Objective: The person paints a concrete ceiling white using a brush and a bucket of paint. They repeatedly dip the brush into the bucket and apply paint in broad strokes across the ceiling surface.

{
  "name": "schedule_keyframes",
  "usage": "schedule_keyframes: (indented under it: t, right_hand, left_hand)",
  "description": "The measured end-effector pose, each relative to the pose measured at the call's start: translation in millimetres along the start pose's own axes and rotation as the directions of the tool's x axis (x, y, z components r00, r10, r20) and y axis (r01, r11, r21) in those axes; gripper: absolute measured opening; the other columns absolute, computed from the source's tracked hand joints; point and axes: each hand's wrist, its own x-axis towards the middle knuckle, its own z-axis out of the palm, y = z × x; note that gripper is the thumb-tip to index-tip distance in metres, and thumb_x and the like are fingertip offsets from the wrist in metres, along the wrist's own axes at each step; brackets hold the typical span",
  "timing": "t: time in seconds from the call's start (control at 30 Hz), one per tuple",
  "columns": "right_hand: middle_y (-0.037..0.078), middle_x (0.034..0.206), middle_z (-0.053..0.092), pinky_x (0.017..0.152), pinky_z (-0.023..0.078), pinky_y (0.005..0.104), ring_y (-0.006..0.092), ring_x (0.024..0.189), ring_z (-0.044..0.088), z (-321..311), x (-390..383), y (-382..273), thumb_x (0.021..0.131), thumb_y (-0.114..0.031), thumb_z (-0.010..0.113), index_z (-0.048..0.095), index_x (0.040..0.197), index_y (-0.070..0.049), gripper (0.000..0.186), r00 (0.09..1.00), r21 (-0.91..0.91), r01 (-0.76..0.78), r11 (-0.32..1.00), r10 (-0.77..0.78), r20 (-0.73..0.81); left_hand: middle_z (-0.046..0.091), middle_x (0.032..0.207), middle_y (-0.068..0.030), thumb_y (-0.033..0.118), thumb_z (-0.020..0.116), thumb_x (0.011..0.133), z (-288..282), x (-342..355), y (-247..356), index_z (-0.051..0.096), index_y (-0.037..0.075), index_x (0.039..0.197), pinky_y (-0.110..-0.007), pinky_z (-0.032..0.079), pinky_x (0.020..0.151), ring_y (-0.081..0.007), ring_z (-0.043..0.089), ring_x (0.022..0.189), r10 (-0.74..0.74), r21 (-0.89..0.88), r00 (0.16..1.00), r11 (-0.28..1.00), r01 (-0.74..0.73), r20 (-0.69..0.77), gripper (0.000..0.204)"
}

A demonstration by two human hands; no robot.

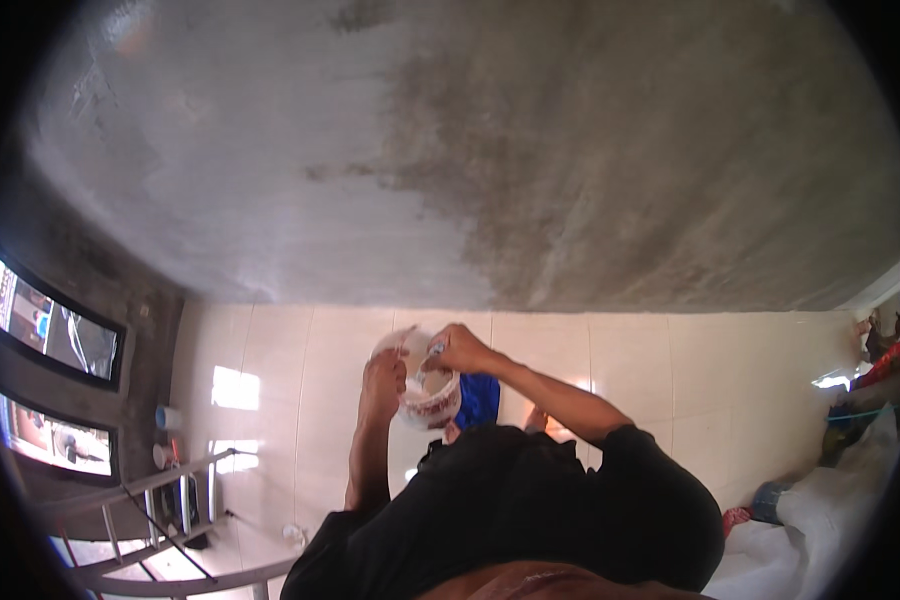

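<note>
A white plastic bucket [432, 412] stands on the tiled floor in front of me, its outside stained reddish brown near the bottom. Pale stuff lines its inside. My left hand [384, 376] is closed at the left rim, fingers curled over the edge. Above the opening's right side, my right hand [456, 350] is closed around a small tool [420, 378] that reaches down into the bucket. Its kind is too small to tell.
A grey plastered wall [610, 160], darker and patchy in the middle, rises ahead. Something blue [480, 400] lies right of the bucket. A metal ladder [185, 500] is at lower left, near windows [55, 330]. White sheeting [820, 520] is heaped at lower right.
</note>
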Motion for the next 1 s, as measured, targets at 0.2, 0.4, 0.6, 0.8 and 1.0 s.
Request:
schedule_keyframes:
  t: [0.2,0.4,0.6,0.8,1.0]
  right_hand:
    - [0.012,0.067,0.068,0.058,0.051,0.0348,0.0250,0.059,0.065,-2,-6,10,0.074,-0.015,0.075,0.070,0.076,0.001,0.017,0.930,-0.376,0.265,0.888,-0.338,-0.142]
    - [0.015,0.081,0.067,0.067,0.052,0.0442,0.0357,0.074,0.066,12,0,31,0.077,-0.016,0.070,0.068,0.088,-0.005,0.015,0.816,-0.767,0.360,0.531,-0.578,-0.017]
    - [0.015,0.067,0.068,0.060,0.052,0.0417,0.0298,0.064,0.068,14,-20,6,0.077,-0.014,0.069,0.069,0.076,-0.002,0.013,0.853,-0.629,0.272,0.729,-0.485,-0.193]
    - [0.006,0.063,0.069,0.050,0.047,0.0272,0.0108,0.052,0.063,9,-18,8,0.078,-0.013,0.076,0.073,0.077,-0.001,0.013,0.990,0.002,0.019,1.000,-0.019,-0.140]
    - [0.006,0.066,0.070,0.051,0.048,0.0269,0.0110,0.056,0.064,-3,-35,2,0.080,-0.011,0.074,0.073,0.080,0.002,0.014,0.963,-0.077,0.096,0.992,-0.112,-0.244]
  left_hand:
    - [0.037,0.063,0.0064,0.023,0.045,0.100,6,0,-1,0.059,0.001,0.104,-0.021,0.022,0.043,-0.0025,0.029,0.050,-0.014,-0.008,1.000,1.000,0.014,0.003,0.027]
    - [0.037,0.063,0.0059,0.022,0.046,0.100,1,-7,4,0.059,0.000,0.101,-0.021,0.021,0.042,-0.0029,0.029,0.049,0.013,-0.037,0.999,0.999,-0.012,0.031,0.025]
    - [0.038,0.061,0.0068,0.021,0.046,0.100,7,-13,5,0.060,0.003,0.099,-0.022,0.021,0.041,-0.0026,0.029,0.048,0.032,-0.027,0.998,0.999,-0.031,0.057,0.023]
    - [0.039,0.067,0.0074,0.027,0.042,0.100,14,-19,10,0.059,0.003,0.101,-0.020,0.024,0.046,-0.0026,0.030,0.054,0.093,0.052,0.990,0.994,-0.099,0.102,0.030]
    - [0.040,0.067,0.0063,0.027,0.040,0.101,20,-22,8,0.059,0.002,0.104,-0.021,0.024,0.046,-0.0036,0.031,0.054,0.108,0.075,0.990,0.991,-0.115,0.095,0.032]
